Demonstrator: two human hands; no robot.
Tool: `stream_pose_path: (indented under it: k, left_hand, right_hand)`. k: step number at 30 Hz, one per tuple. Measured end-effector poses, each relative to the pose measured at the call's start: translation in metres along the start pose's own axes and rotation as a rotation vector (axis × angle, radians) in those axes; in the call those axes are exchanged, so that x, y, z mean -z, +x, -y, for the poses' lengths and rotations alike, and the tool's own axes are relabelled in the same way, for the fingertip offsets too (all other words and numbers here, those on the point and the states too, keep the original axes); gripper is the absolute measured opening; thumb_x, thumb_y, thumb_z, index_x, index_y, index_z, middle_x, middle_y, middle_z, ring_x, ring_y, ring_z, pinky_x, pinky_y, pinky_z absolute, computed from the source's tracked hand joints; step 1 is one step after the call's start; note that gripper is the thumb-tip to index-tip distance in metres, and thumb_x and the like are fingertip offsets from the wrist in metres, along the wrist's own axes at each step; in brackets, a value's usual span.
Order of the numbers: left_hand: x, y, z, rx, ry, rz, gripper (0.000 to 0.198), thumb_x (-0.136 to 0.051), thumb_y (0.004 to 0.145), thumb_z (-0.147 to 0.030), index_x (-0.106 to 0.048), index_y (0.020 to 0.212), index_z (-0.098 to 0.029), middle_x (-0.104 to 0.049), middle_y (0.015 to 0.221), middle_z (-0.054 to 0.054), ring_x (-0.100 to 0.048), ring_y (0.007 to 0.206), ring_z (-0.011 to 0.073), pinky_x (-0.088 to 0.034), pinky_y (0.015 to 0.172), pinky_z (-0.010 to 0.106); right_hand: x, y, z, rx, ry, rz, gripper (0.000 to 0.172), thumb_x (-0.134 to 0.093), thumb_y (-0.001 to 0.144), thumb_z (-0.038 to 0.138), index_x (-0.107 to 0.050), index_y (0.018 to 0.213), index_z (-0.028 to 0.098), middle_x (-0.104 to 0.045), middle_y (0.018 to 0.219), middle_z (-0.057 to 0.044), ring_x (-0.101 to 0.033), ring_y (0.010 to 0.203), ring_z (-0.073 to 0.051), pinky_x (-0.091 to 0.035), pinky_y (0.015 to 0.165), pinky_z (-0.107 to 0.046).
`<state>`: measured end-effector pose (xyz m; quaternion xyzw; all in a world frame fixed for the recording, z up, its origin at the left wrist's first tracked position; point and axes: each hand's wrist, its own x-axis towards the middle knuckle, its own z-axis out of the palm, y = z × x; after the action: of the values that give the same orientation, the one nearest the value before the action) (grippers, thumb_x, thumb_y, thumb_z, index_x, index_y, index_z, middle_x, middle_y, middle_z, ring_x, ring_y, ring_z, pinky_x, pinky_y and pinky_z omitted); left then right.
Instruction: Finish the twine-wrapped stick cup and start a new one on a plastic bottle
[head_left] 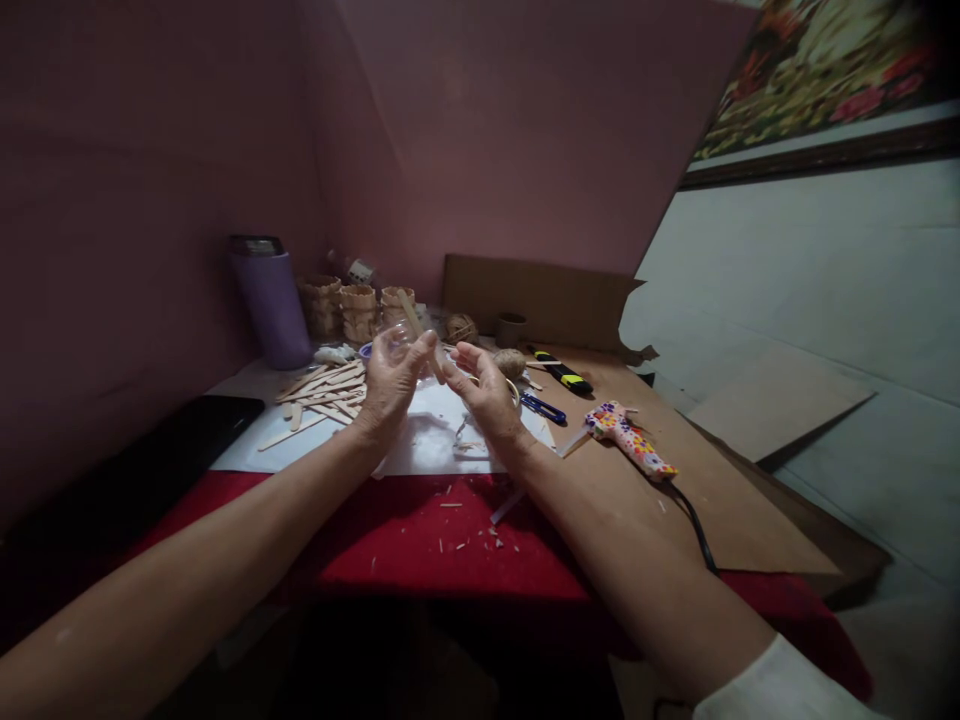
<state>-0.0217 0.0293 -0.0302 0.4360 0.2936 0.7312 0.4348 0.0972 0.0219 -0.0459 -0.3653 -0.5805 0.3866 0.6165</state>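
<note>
A wooden craft stick [409, 312] is held up at a slant over the white sheet. My left hand [395, 382] pinches it between thumb and fingers, with its upper end rising past the fingertips. At the stick's lower end is my right hand [486, 392], thumb and fingertips closed around that end. Behind and left of my left hand lies a loose pile of craft sticks [330, 388]. Part of a round, ring-like item [516, 390] shows behind my right hand, mostly hidden.
Several small stick-built cups [358, 312] and a purple tumbler [271, 305] stand at the back left. Twine balls [461, 328] sit behind my hands. On the right lie a blue cutter [543, 408], a black-and-yellow knife [562, 372] and a flowered glue gun [630, 440] with its cord.
</note>
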Motion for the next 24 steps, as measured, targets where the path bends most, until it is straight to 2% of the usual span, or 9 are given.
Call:
stream_pose_path:
  k: [5,9,11,17,20,24]
  left_hand:
    - [0.012,0.010,0.007,-0.081,0.205,-0.023,0.066,-0.086,0.059,-0.050,-0.051,0.107,-0.023,-0.062,0.093,0.002,-0.063,0.091,0.0201,-0.046,0.083,0.033]
    - [0.021,0.017,0.015,0.005,0.400,0.031,0.076,-0.090,0.048,-0.046,-0.052,0.109,-0.021,-0.061,0.092,0.002,-0.062,0.089,0.0224,-0.046,0.079,0.035]
    - [0.023,0.019,0.019,0.038,0.443,0.064,0.079,-0.091,0.045,-0.044,-0.051,0.109,-0.021,-0.061,0.094,0.003,-0.061,0.089,0.0232,-0.047,0.080,0.036]
    - [0.027,0.023,0.034,-0.025,0.545,0.153,0.075,-0.091,0.043,-0.039,-0.052,0.104,-0.020,-0.062,0.100,0.006,-0.061,0.101,0.0278,-0.046,0.091,0.044]
    - [0.028,0.022,0.035,0.032,0.564,0.171,0.082,-0.093,0.042,-0.036,-0.051,0.111,-0.019,-0.064,0.101,0.007,-0.062,0.103,0.0302,-0.046,0.093,0.047]
    - [0.026,0.017,0.028,0.056,0.608,0.108,0.088,-0.091,0.050,-0.044,-0.050,0.122,-0.016,-0.063,0.113,0.014,-0.061,0.112,0.0336,-0.044,0.099,0.049]
  right_hand:
    - [0.006,0.008,-0.008,0.052,0.050,-0.120,0.065,-0.071,0.069,0.069,-0.060,0.109,0.018,-0.067,0.117,-0.013,-0.061,0.113,-0.027,-0.044,0.105,-0.044]
    - [0.012,0.014,-0.014,0.038,0.063,-0.223,0.059,-0.071,0.069,0.067,-0.063,0.101,0.018,-0.070,0.106,-0.010,-0.063,0.103,-0.024,-0.047,0.097,-0.042]
    - [0.014,0.015,-0.015,0.021,0.060,-0.231,0.057,-0.071,0.069,0.066,-0.064,0.099,0.018,-0.071,0.101,-0.009,-0.063,0.099,-0.023,-0.048,0.091,-0.039]
    - [0.017,0.017,-0.016,0.001,0.057,-0.237,0.056,-0.068,0.070,0.068,-0.067,0.095,0.018,-0.071,0.094,-0.006,-0.063,0.089,-0.019,-0.048,0.080,-0.032]
    - [0.016,0.017,-0.014,-0.029,0.062,-0.248,0.060,-0.068,0.067,0.072,-0.067,0.093,0.018,-0.071,0.093,-0.006,-0.063,0.090,-0.020,-0.047,0.078,-0.032]
    - [0.015,0.014,-0.008,-0.080,0.048,-0.261,0.066,-0.061,0.067,0.080,-0.067,0.091,0.019,-0.072,0.098,-0.009,-0.063,0.099,-0.024,-0.046,0.081,-0.035]
